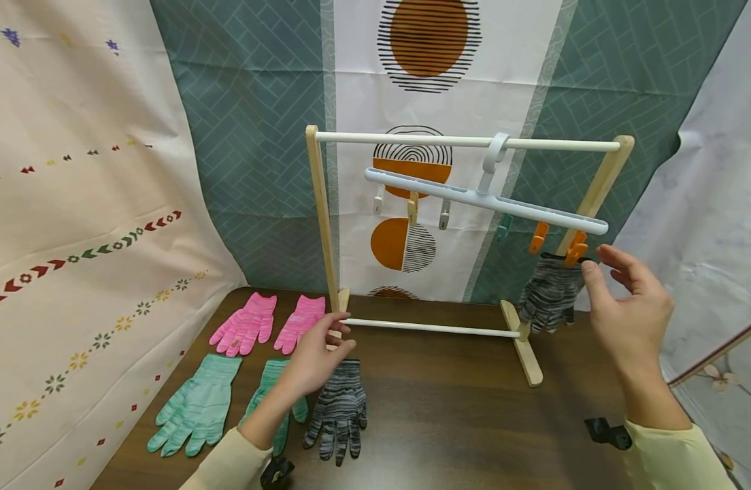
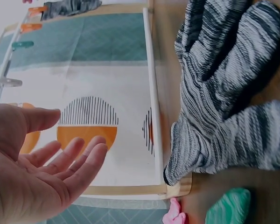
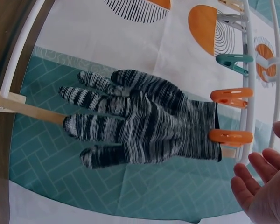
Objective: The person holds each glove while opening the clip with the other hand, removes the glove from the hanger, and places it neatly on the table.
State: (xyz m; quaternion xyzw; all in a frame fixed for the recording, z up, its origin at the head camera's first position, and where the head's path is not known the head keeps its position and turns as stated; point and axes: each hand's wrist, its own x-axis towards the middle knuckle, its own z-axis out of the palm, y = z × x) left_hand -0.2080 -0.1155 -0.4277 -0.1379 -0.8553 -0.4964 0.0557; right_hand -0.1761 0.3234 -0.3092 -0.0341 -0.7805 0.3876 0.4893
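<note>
A black-and-grey striped glove (image 3: 154, 121) hangs fingers down from the right end of the white hanger (image 1: 486, 201). An orange clothespin (image 3: 231, 136) grips its cuff. Just beside that clip is my right hand (image 1: 632, 306), fingers loosely bent and nothing held; the right wrist view shows a gap between them. My left hand (image 1: 320, 354) hovers with relaxed fingers above the table's left part, also holding nothing. A second black-and-grey glove (image 1: 339, 412) lies flat below it. My left forearm partly covers a green glove (image 1: 271, 388).
The hanger hooks on a rack's white top rod (image 1: 406, 139). More clothespins dangle along it, including a second orange one (image 1: 538, 238) and a wooden one (image 1: 413, 207). Two pink gloves (image 1: 247, 323) and another green glove (image 1: 198, 405) lie on the table's left. Patterned cloths surround the table.
</note>
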